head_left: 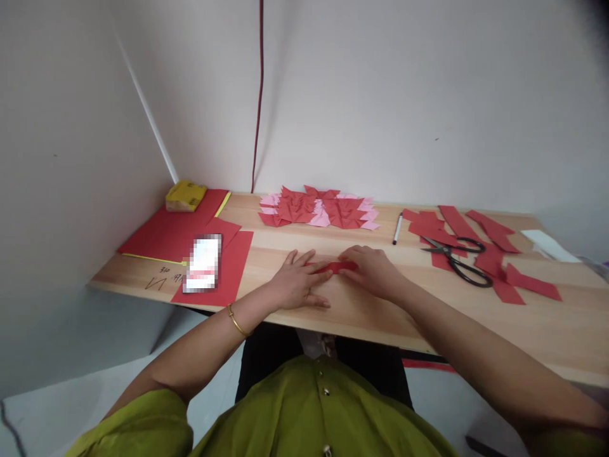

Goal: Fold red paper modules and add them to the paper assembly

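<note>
A narrow red paper strip (342, 268) lies flat on the wooden table in front of me, its two ends partly covered by my hands. My left hand (301, 282) rests on its left end, palm down with the fingers spread. At the other end, my right hand (373, 270) has its fingers bent and closed on the paper; the thumb is mostly hidden. Behind both hands, folded red and pink paper pieces (320, 209) lie in a cluster by the wall.
On the right, black-handled scissors (450, 254) lie over several red paper strips (459, 222), near a pen (398, 228) and white paper (547, 246). Leftward are red sheets (157, 231), a yellow packet (185, 195) and a blurred-out phone (203, 263). A cord (259, 95) hangs along the wall.
</note>
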The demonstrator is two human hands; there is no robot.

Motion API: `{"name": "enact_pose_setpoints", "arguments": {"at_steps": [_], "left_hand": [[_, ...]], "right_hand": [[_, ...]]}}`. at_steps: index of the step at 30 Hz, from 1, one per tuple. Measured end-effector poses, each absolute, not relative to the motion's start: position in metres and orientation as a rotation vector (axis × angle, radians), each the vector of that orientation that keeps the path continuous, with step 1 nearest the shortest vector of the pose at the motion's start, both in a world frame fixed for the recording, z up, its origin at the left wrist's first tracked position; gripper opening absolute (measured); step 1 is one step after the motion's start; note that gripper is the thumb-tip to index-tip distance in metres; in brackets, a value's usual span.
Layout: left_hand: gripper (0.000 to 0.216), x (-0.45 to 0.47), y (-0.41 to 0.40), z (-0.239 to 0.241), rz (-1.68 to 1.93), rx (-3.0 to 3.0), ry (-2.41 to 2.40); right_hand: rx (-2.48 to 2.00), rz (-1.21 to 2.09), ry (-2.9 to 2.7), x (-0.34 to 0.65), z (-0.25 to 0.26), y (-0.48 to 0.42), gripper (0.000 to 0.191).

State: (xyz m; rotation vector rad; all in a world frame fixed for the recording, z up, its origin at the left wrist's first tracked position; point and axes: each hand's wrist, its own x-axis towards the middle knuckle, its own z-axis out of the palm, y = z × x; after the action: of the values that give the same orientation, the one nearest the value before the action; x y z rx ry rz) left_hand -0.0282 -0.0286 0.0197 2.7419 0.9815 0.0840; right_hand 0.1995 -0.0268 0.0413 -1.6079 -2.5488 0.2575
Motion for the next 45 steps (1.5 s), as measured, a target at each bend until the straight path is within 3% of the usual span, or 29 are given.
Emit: {"name": "enact_pose_setpoints", "arguments": {"at_steps": [8, 14, 18, 29, 38, 45], "left_hand": [[0.061, -0.03, -0.023, 0.02, 0.183, 2.648, 1.025], [0.041, -0.004, 0.009, 0.035, 0.688, 2.311, 1.244], [0.013, 0.02, 0.031, 0.048, 0.532, 2.476, 1.092], [0.018, 0.02, 0.046, 0.021, 0.636, 2.142, 0.974], [0.021, 0.002, 0.05, 0.039, 0.554, 1.843, 1.011], [0.028, -0.001, 0.053, 0.037, 0.839, 1.368, 0.994]], "right_hand": [[-1.667, 0.698, -2.667, 0.183, 0.05, 0.009, 0.017], [-1.401, 1.104, -2.348, 0.2, 0.039, 0.021, 0.022], [-1.334, 1.156, -2.146, 0.21, 0.034, 0.025, 0.025], [-1.308, 1.17, -2.064, 0.213, 0.033, 0.031, 0.03], [-1.291, 1.116, -2.19, 0.204, 0.045, 0.024, 0.027], [-1.336, 1.137, -1.967, 0.209, 0.042, 0.026, 0.031]]}}
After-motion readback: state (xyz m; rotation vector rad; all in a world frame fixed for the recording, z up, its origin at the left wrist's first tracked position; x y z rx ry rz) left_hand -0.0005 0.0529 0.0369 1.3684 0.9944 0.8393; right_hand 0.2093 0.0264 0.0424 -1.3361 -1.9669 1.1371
